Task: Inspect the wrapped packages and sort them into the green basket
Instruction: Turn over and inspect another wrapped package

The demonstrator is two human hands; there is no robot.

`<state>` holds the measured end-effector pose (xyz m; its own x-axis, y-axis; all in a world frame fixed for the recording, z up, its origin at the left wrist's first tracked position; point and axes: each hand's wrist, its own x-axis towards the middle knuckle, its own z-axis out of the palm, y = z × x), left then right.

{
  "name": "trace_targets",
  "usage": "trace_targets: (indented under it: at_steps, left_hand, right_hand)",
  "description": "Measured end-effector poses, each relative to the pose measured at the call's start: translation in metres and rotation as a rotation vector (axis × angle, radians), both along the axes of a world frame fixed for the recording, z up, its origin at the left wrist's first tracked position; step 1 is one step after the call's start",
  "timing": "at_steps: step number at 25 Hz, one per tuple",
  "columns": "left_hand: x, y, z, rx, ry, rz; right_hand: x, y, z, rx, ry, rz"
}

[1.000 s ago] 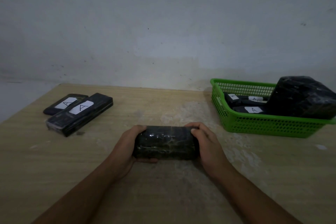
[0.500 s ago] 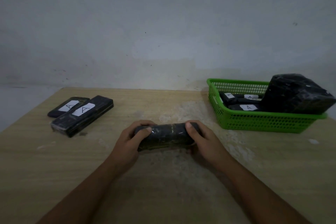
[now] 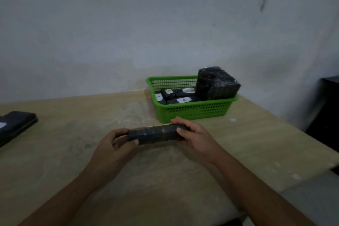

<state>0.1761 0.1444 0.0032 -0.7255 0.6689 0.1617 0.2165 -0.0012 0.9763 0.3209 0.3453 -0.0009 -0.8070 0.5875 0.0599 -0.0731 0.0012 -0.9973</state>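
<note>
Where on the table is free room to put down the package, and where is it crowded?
Bare tabletop lies between the black package at the left edge and the left hand; more lies right of the right hand, before the green basket. The basket is crowded: labelled packages and a bulky bundle.

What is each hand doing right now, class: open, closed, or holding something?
Left hand: closed on the left end of the wrapped package.
Right hand: closed on the right end of the same package.
</note>
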Motion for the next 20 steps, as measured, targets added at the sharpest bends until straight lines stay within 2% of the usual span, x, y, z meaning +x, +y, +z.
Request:
trace_targets:
  at_steps: [3, 5, 9, 13, 17, 20]
  left_hand:
    - [0.028, 0.044, -0.007, 0.018, -0.067, -0.142]
    - [0.047, 0.074, -0.010, 0.005, -0.007, -0.201]
    - [0.087, 0.136, -0.017, -0.010, 0.063, -0.311]
    - [0.126, 0.185, -0.022, -0.010, 0.145, -0.363]
    - [0.153, 0.220, -0.023, -0.023, 0.198, -0.378]
    - [0.165, 0.237, -0.023, -0.037, 0.212, -0.430]
  right_hand:
    - [0.041, 0.032, 0.000, 0.032, -0.062, -0.203]
    - [0.067, 0.054, 0.000, 0.048, -0.095, -0.352]
    - [0.115, 0.100, -0.002, 0.060, -0.042, -0.594]
    - [0.153, 0.135, 0.000, 0.055, -0.065, -0.691]
    - [0.174, 0.158, 0.001, 0.227, -0.257, -0.816]
    - [0.184, 0.170, -0.001, 0.251, -0.293, -0.883]
